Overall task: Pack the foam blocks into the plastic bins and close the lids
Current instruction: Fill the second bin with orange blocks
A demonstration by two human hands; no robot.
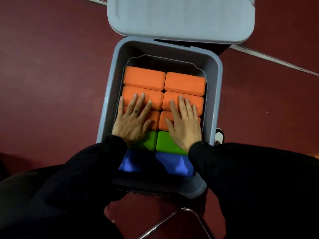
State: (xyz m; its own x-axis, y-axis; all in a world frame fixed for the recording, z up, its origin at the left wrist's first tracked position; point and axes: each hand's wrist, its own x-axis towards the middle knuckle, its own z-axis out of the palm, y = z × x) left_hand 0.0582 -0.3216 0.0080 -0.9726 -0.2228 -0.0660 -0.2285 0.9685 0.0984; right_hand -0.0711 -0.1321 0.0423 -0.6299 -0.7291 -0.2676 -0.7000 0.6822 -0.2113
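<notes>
Your left hand (pixel 133 119) and right hand (pixel 183 120) lie flat, fingers spread wide, on the orange foam blocks (pixel 144 77) packed two abreast in the grey bin (pixel 107 94) on the dark red floor (pixel 51 75). Nearer you sit green blocks (pixel 164 141), then blue blocks (pixel 174 163). The lid (pixel 181 18) stands open at the far side.

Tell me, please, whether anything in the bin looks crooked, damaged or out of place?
Nothing stands out. The orange foam blocks sit in two tidy columns in the grey plastic bin, with green foam blocks and blue foam blocks nearer. The left hand and right hand press flat on them; the grey hinged lid is open.
</notes>
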